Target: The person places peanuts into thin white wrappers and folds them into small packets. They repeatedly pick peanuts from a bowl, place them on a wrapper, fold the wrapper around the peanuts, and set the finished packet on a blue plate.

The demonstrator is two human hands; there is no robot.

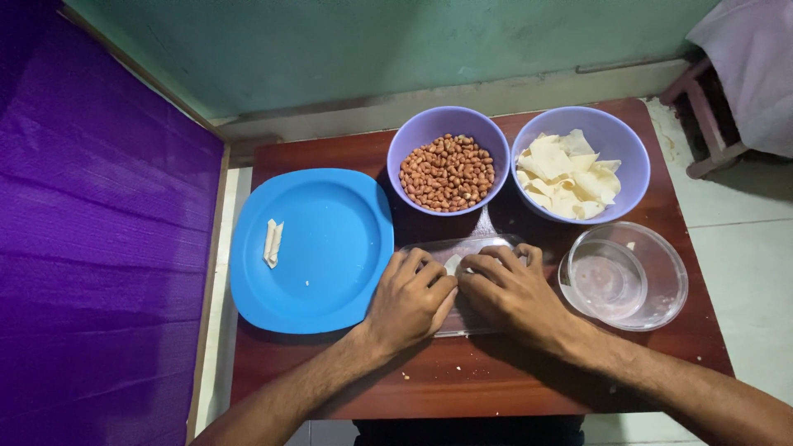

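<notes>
My left hand (410, 299) and my right hand (510, 291) rest side by side on a clear flat board (462, 246) at the middle of the small wooden table (496, 384). Their fingertips meet on a small pale piece of dough sheet (453, 263), mostly hidden under the fingers. To the left lies a blue plate (330, 256) with two rolled pale pieces (273, 243) on it. Behind the board stand a purple bowl of peanuts (448, 171) and a purple bowl of pale dough sheets (570, 175).
A clear glass bowl (624, 276) sits at the right, close to my right wrist. A purple cloth surface (91, 239) borders the table on the left, a green wall (372, 41) at the back. A wooden stool leg (702, 116) stands at far right.
</notes>
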